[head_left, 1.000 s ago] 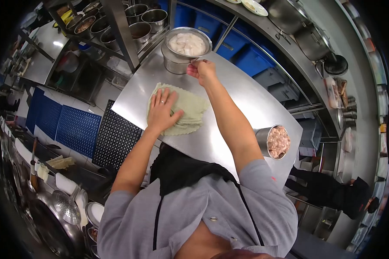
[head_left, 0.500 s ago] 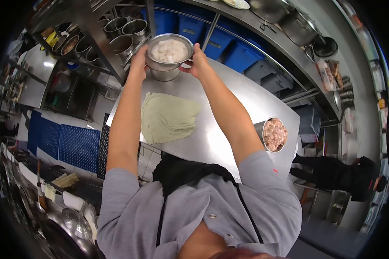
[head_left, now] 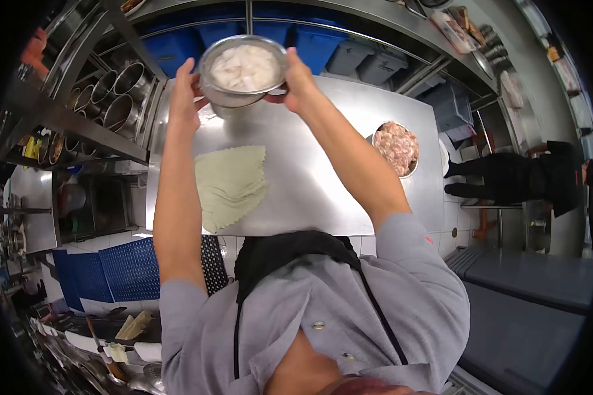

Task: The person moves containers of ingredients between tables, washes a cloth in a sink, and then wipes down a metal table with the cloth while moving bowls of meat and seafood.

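A round metal strainer (head_left: 206,74), heaped with pale white pieces of food (head_left: 246,68), is raised between my two hands over the far side of the steel table. Under it a metal pot shows in part. My left hand (head_left: 186,99) grips the strainer's left side, fingers curled at its wall. On the opposite side my right hand (head_left: 298,82) has its fingers tucked beneath the rim. A pale green cloth (head_left: 230,187) lies rumpled on the table, nearer to me. To the right stands a metal container (head_left: 412,172) of raw minced meat (head_left: 396,148).
Blue bins (head_left: 316,47) and grey bins (head_left: 382,66) line the shelf beyond the steel table (head_left: 310,184). Several metal pots (head_left: 120,112) fill a rack on the left. A person in black (head_left: 520,174) is at the right. A blue perforated mat (head_left: 138,266) covers the floor at left.
My view has turned, so the table and the meat container sit differently in it. The strainer stays between my hands and appears farther from the cloth.
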Available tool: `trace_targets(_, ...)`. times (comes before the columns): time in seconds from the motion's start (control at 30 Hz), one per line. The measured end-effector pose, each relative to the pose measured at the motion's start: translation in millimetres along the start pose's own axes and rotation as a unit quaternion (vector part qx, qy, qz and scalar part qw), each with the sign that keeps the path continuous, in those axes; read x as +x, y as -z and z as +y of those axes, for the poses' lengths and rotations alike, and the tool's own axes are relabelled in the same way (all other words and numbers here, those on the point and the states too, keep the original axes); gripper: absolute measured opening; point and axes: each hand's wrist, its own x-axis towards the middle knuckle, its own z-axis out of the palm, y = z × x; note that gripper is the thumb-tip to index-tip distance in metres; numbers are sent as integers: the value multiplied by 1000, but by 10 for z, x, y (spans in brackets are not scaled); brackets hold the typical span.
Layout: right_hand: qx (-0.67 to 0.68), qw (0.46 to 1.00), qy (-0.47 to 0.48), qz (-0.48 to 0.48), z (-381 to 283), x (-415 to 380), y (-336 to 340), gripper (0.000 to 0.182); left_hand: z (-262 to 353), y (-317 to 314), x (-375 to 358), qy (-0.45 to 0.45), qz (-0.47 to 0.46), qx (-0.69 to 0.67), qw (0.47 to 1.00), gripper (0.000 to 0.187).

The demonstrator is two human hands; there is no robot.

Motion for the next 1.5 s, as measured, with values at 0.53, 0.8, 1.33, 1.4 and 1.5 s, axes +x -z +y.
trace_targets(0.53, 142, 965, 129, 178, 594, -1084, 1534, 70, -845, -2056, 211, 102, -277, 105, 950, 73)
trace_targets(0.8, -12, 999, -30, 33, 1411, -1299, 1501, 57, -804, -856, 18, -81, -288, 256, 919, 40)
trace_targets(1.33, -217, 963, 130, -92, 1738, -284, 492, 22, -787, 947, -1137, -177, -49, 470, 864, 15)
trace_targets(1.4, -150, 969, 187, -56, 1622, -388, 547, 22, -736, 837, -1138, -241, -43, 435, 866, 15)
trace_targets(1.5, -419, 883, 209, 38, 1087, -551, 531, 21, -792, 571, -999, -316, 4, 452, 834, 15)
